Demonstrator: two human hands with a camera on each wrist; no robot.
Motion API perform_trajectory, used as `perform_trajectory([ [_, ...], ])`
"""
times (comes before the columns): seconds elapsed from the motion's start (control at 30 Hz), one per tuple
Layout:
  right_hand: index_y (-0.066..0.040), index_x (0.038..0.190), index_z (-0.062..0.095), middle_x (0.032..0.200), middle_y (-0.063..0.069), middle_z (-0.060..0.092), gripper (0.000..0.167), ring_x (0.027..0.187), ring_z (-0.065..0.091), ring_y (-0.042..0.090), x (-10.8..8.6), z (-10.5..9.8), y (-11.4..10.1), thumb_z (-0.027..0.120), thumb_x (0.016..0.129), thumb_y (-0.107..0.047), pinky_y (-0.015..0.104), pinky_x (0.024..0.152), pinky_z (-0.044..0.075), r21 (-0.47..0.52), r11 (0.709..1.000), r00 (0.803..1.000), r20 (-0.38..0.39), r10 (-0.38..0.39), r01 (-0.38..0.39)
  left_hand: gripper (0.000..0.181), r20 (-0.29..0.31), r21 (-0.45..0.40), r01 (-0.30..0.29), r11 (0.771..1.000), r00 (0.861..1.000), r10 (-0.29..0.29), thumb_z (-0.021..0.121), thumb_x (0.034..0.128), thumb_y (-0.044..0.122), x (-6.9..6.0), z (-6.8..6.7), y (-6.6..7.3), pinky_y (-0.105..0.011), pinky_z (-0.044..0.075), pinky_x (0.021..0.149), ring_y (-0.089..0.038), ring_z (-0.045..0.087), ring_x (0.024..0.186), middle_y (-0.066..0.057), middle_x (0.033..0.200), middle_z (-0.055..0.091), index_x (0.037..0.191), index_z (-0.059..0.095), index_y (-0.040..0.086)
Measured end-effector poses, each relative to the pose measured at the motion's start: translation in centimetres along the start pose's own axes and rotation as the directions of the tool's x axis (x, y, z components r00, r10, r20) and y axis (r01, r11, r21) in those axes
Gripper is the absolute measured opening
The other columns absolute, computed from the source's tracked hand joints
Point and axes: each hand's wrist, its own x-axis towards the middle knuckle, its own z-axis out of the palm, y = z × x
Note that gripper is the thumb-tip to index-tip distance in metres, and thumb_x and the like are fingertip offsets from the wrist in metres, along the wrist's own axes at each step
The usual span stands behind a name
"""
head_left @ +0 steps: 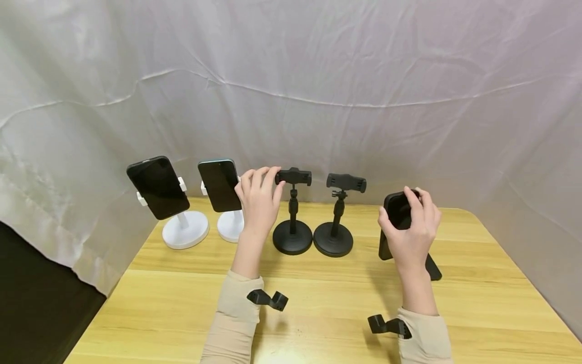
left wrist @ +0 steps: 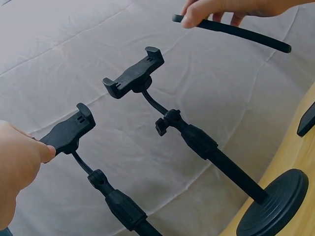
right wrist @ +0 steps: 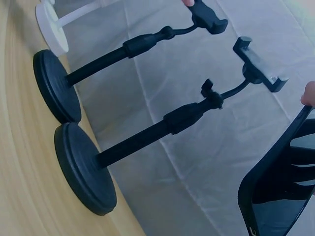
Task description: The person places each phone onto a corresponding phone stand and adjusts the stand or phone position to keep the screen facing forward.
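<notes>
My left hand (head_left: pixel 260 199) pinches the left end of the clamp on a black phone stand (head_left: pixel 293 236); the left wrist view shows the thumb (left wrist: pixel 50 153) at that end. Beside it stands a second black phone stand (head_left: pixel 334 238), its clamp (left wrist: pixel 134 74) holding nothing. A black phone (head_left: pixel 398 211) is in my right hand (head_left: pixel 414 227), gripped by its edges between thumb and fingers. It is raised above the table, right of both black stands. The right wrist view catches the glossy screen of this phone (right wrist: pixel 280 211) with finger reflections.
To the left, two white phone stands (head_left: pixel 185 230) hold a black phone (head_left: pixel 159 188) and a blue-edged phone (head_left: pixel 220 186). Another dark phone (head_left: pixel 433 268) lies on the wooden table (head_left: pixel 313 313) below my right hand. A grey cloth (head_left: pixel 291 60) hangs behind.
</notes>
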Motion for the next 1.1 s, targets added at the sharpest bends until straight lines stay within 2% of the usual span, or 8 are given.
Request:
perform_trajectory([
  [0.2,0.002,0.117,0.067,0.116,0.029,0.062,0.051,0.107,0.052,0.048,-0.2,0.3,-0.6,0.076,0.072,-0.022,0.047,0.094,0.032,0.011,1.0,1.0,0.026,0.007,-0.007,0.029,0.012,0.018,-0.007,1.0,1.0,0.007,0.057,0.0977,0.033,-0.2,-0.2,-0.3,-0.051,0.031,0.093,-0.029,0.043,0.115,-0.006,0.121,0.061,0.124,0.063,0.02],
  [0.33,0.0,0.118,0.067,0.12,0.027,0.062,0.052,0.11,0.051,0.047,-0.6,0.3,-0.9,0.076,0.072,-0.022,0.048,0.094,0.032,0.02,1.0,0.999,0.052,0.012,-0.013,0.03,0.04,0.011,-0.008,1.0,0.999,0.008,0.057,0.098,0.032,-0.4,-0.2,-0.4,-0.052,0.031,0.093,-0.029,0.042,0.116,-0.006,0.121,0.06,0.126,0.062,0.022],
  [0.5,-0.003,0.122,0.067,0.123,0.025,0.061,0.054,0.11,0.05,0.046,-0.6,0.5,-1.8,0.077,0.072,-0.02,0.048,0.094,0.033,0.042,0.999,0.996,0.091,-0.005,0.001,0.029,0.015,0.018,-0.013,1.0,1.0,0.013,0.058,0.0974,0.032,-0.5,-0.2,-0.3,-0.051,0.031,0.093,-0.029,0.043,0.115,-0.006,0.12,0.061,0.124,0.064,0.021],
  [0.7,-0.004,0.124,0.066,0.126,0.025,0.061,0.054,0.109,0.05,0.047,-0.4,0.8,-2.7,0.074,0.075,-0.026,0.05,0.093,0.034,0.051,0.998,0.993,0.114,-0.033,0.027,0.028,-0.015,0.016,-0.019,1.0,1.0,0.019,0.059,0.097,0.031,-0.4,-0.2,-0.2,-0.051,0.032,0.092,-0.029,0.043,0.114,-0.006,0.119,0.061,0.123,0.064,0.02],
  [1.1,-0.003,0.125,0.064,0.128,0.025,0.058,0.054,0.108,0.048,0.046,-0.9,1.7,-4.4,0.073,0.077,-0.026,0.055,0.09,0.039,0.069,0.996,0.985,0.159,-0.063,0.053,0.029,0.001,0.019,-0.014,1.0,1.0,0.014,0.058,0.0974,0.03,-0.1,-0.3,0.2,-0.052,0.031,0.094,-0.029,0.043,0.116,-0.006,0.12,0.062,0.123,0.063,0.018],
])
